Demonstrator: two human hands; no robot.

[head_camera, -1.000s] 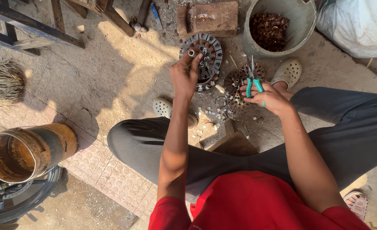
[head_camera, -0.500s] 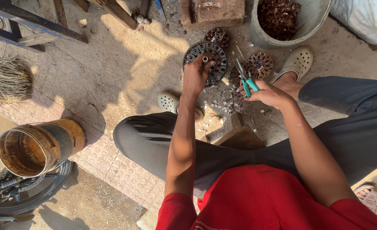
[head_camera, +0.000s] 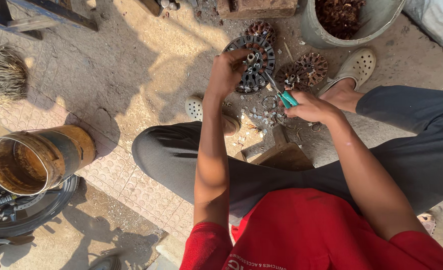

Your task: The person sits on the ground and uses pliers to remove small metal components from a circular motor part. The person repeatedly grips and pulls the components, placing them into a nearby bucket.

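Seen from the head camera, the left hand (head_camera: 227,72) is clenched on the rim of a dark round slotted motor core (head_camera: 250,62), which lies on the concrete floor (head_camera: 146,70) at about twelve o'clock from the person's knees. The right hand (head_camera: 309,106) is closed around the teal handles of a pair of pliers (head_camera: 278,92), whose tip points toward eleven o'clock and meets the core's lower right edge. A second, rust-brown wound core (head_camera: 304,70) lies just beside the first, at its three o'clock. A grey bucket (head_camera: 376,22) of brown scrap stands at one o'clock, and a rusty metal can (head_camera: 36,157) lies on its side at eight o'clock.
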